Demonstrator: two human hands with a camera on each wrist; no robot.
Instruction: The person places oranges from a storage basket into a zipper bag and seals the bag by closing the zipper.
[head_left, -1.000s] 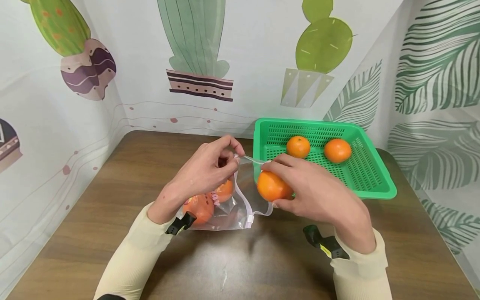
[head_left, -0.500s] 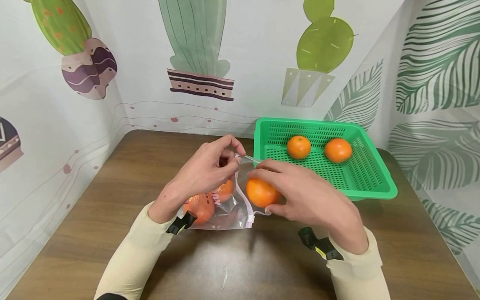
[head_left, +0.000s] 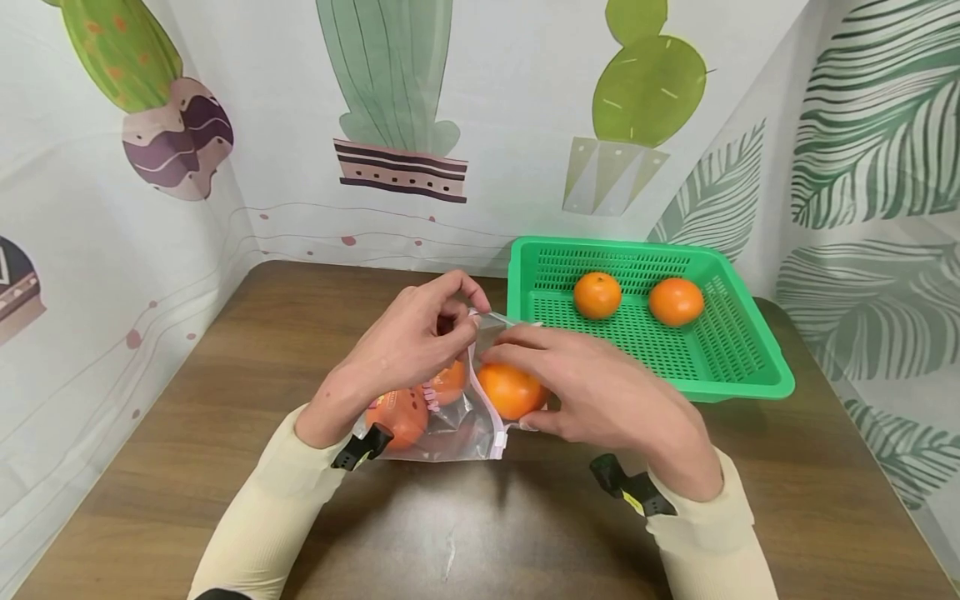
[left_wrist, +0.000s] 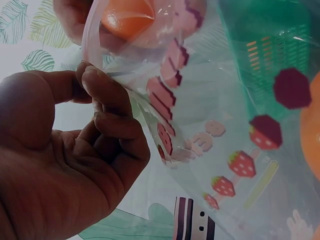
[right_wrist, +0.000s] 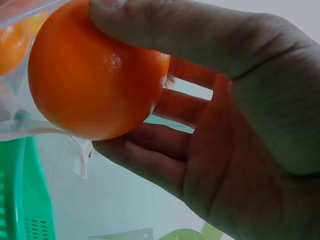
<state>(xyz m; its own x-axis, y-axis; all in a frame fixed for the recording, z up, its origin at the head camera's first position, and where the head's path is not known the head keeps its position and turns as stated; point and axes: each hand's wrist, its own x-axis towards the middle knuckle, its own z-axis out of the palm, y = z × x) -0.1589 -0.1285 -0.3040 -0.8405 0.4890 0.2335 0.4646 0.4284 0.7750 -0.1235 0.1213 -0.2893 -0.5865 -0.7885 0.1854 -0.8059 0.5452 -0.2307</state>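
Note:
My right hand [head_left: 600,387] grips an orange [head_left: 513,392] at the mouth of a clear zip bag [head_left: 468,437]; the right wrist view shows the thumb over this orange [right_wrist: 95,80] and the fingers beneath. Thumb and index finger of my left hand [head_left: 412,333] pinch the bag's edge at its upper corner. In the left wrist view that pinch of my left hand [left_wrist: 75,135] sits on the pale zip strip, beside printed strawberries. Inside the bag lie two oranges, one orange [head_left: 401,417] at the left and another orange [head_left: 447,383] partly behind my left hand.
A green perforated basket [head_left: 750,387] stands at the back right, holding an orange [head_left: 597,295] and a second orange [head_left: 676,302]. The wooden table [head_left: 187,467] meets a printed cloth [head_left: 285,167] behind. A zip slider [head_left: 500,442] sits at the bag's near corner.
My right hand has carried the orange leftward from beside the basket into the bag's mouth. My left hand has stayed in place on the bag's edge.

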